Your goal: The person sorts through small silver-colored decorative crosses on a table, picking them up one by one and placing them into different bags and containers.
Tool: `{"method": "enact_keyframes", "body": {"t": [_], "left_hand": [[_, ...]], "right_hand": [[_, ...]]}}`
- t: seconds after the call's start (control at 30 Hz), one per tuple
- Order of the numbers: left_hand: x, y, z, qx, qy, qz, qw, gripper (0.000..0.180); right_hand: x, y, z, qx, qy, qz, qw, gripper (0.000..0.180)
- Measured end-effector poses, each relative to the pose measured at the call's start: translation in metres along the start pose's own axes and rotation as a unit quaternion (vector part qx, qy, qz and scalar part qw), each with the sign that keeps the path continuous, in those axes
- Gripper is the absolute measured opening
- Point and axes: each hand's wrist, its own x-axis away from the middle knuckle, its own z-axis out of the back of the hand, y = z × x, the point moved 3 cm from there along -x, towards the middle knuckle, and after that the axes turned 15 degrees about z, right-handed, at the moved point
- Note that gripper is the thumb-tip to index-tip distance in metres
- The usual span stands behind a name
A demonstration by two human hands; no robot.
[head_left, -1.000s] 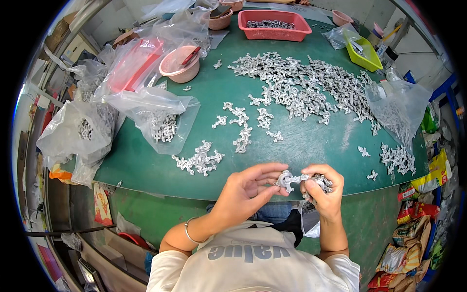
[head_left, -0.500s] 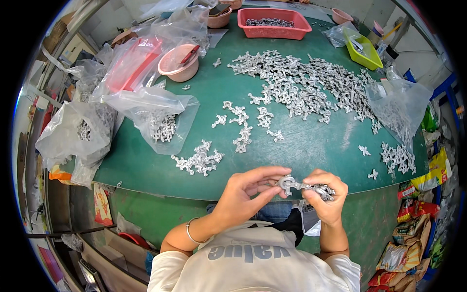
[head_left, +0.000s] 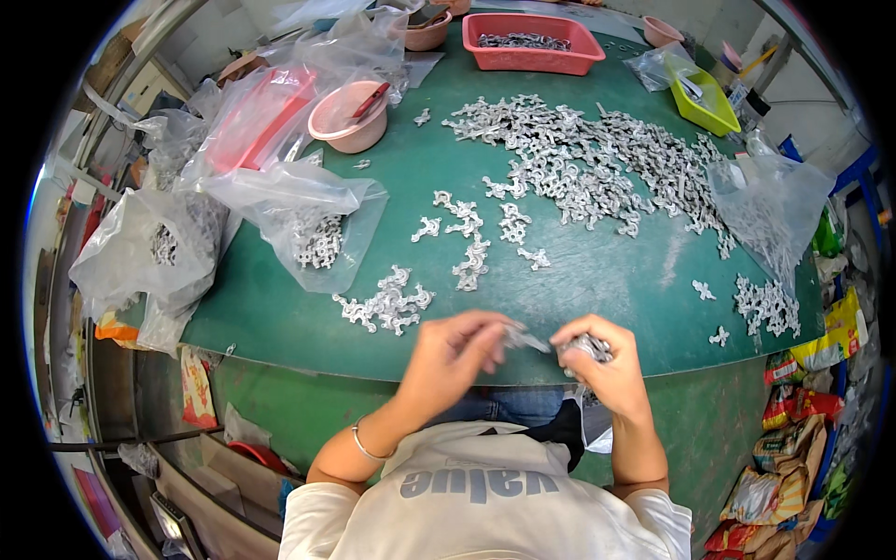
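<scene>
Close to the table's near edge, my left hand (head_left: 455, 359) pinches one silvery metal part (head_left: 525, 339) between thumb and fingertips; both are smeared by motion. Just to its right, my right hand (head_left: 611, 366) is closed round a small clutch of similar metal parts (head_left: 590, 348). A gap separates the two hands. Beyond my left hand lies a loose cluster of these lobed metal parts (head_left: 390, 301). Short groups of them (head_left: 471, 261) sit farther up the green table (head_left: 579, 280), and a large heap (head_left: 569, 168) spreads across its far middle and right.
At left, clear plastic bags (head_left: 327, 219) hold more parts, beside a pink bowl (head_left: 350, 126) with a red-handled tool. A red tray (head_left: 534, 58) stands at the back, a yellow-green basket (head_left: 705, 105) at the far right. Another small pile (head_left: 767, 306) lies near the right edge.
My hands have drawn apart and shifted left and slightly away from me. The single part has come away from the right hand's bunch, held in my left fingers.
</scene>
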Motion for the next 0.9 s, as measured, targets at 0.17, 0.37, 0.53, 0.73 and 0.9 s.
{"method": "enact_keyframes", "body": {"t": [0.17,0.37,0.53,0.73,0.9], "left_hand": [[-0.007,-0.026,0.066,-0.369,0.344,-0.101,0.858,0.01],[-0.013,-0.044,0.093,-0.46,0.429,-0.083,0.773,0.01],[-0.001,-0.022,0.066,-0.344,0.386,-0.164,0.84,0.021],[-0.003,0.005,0.013,-0.127,0.125,-0.183,0.967,0.036],[0.001,0.002,0.003,-0.062,0.096,-0.229,0.967,0.034]], "right_hand": [[-0.047,0.026,0.009,0.377,0.059,0.093,0.92,0.022],[-0.083,0.073,0.013,0.571,-0.003,0.088,0.816,0.022],[-0.071,0.062,0.022,0.414,-0.001,0.107,0.904,0.012],[-0.031,0.029,-0.005,-0.18,-0.012,-0.115,0.977,0.012],[-0.016,0.015,-0.012,-0.261,-0.039,-0.123,0.957,0.014]]}}
